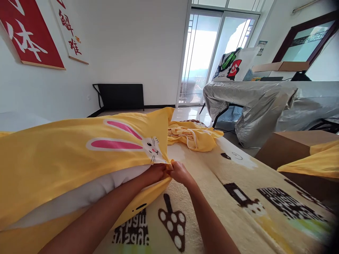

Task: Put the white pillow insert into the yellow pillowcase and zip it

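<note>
A yellow pillowcase [66,148] with a white rabbit print and pink ears stretches across the left side. Through its long side opening shows a white pillow [87,188]. My left hand [158,173] reaches into that opening, its fingers closed at the near right corner and partly hidden by cloth. My right hand [179,172] pinches the same corner from outside. Both hands meet there, just under the rabbit's face. The lower flap of the case hangs beneath my left forearm.
A cream patterned blanket [196,183] lies underneath. Crumpled yellow cloth [196,137] rests behind the corner. To the right stand a cardboard box [286,144] with yellow fabric [315,164] over it, and a table under silver sheeting [265,102]. A black panel [122,96] leans by the wall.
</note>
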Available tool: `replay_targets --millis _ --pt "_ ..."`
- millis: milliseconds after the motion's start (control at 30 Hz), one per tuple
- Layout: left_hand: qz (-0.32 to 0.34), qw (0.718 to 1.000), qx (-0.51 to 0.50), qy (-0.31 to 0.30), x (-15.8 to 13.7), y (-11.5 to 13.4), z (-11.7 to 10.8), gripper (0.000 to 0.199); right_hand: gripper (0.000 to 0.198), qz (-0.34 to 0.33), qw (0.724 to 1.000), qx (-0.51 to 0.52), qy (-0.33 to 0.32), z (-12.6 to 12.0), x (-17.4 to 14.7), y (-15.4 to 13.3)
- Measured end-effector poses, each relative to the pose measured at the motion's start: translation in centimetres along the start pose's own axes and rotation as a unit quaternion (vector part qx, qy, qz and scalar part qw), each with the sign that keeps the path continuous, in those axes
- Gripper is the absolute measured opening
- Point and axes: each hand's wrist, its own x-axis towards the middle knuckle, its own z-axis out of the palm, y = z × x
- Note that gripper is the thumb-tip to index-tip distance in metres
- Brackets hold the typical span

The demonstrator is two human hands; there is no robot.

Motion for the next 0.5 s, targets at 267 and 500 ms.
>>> replay_targets --millis 267,500 --pt "0.018 0.998 0.066 -0.002 0.2 -0.7 -0.4 0.024 0.007 0.041 0.974 0.179 0.131 1.6 1.1 0.0" --pt "-0.026 0.996 0.086 0.018 1.9 -1.5 0.8 0.028 0.014 0.061 0.909 0.365 0.194 3.9 2.0 0.7"
